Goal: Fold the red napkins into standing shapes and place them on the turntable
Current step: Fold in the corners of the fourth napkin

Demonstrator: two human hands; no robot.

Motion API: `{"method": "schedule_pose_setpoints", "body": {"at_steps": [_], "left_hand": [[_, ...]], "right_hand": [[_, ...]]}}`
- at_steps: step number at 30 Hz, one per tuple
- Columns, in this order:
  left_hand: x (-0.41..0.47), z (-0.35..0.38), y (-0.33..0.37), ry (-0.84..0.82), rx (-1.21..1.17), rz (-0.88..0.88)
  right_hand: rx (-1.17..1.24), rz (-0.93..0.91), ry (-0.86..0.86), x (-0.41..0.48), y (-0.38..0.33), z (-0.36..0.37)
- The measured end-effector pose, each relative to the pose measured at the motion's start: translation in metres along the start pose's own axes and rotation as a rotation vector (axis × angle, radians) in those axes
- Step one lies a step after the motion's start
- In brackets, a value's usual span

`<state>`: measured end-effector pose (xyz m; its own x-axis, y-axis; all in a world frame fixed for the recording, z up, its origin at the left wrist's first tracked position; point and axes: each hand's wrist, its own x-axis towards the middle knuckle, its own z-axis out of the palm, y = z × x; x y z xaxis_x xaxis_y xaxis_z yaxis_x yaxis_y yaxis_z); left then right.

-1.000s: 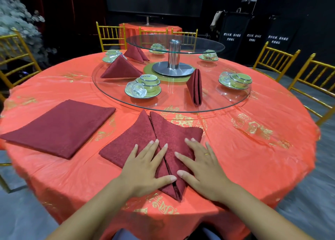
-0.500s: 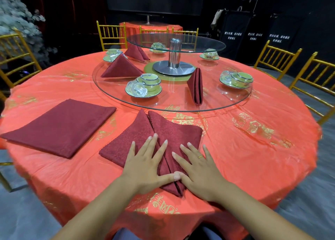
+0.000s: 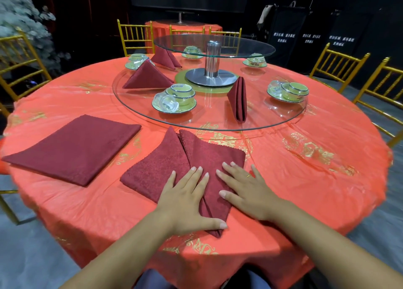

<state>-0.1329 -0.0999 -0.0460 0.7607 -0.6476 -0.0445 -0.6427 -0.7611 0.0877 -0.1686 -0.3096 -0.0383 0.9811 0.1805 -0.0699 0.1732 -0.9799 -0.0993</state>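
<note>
- The half-folded red napkin (image 3: 174, 166) lies flat on the orange tablecloth (image 3: 294, 179) at the near edge, just short of the glass turntable (image 3: 283, 118).
- The left hand (image 3: 185, 199) presses its left flap, fingers straight and spread.
- The right hand (image 3: 246, 188) presses the right flap, fingers spread.
- Another folded napkin (image 3: 72, 149) lies flat to the left.
- Three standing napkins (image 3: 238, 99) are on the turntable.

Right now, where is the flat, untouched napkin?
In the head view the flat napkin lies on the table's near left, beside the half-folded napkin under the left hand and right hand, short of the turntable.
</note>
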Motion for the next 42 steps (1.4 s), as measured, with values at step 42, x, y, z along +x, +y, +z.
{"method": "schedule_pose_setpoints", "body": {"at_steps": [42], "left_hand": [[0.109, -0.031, -0.073, -0.093, -0.040, -0.274]], "right_hand": [[-0.042, -0.008, -0.016, -0.009, -0.050, 0.008]]}}
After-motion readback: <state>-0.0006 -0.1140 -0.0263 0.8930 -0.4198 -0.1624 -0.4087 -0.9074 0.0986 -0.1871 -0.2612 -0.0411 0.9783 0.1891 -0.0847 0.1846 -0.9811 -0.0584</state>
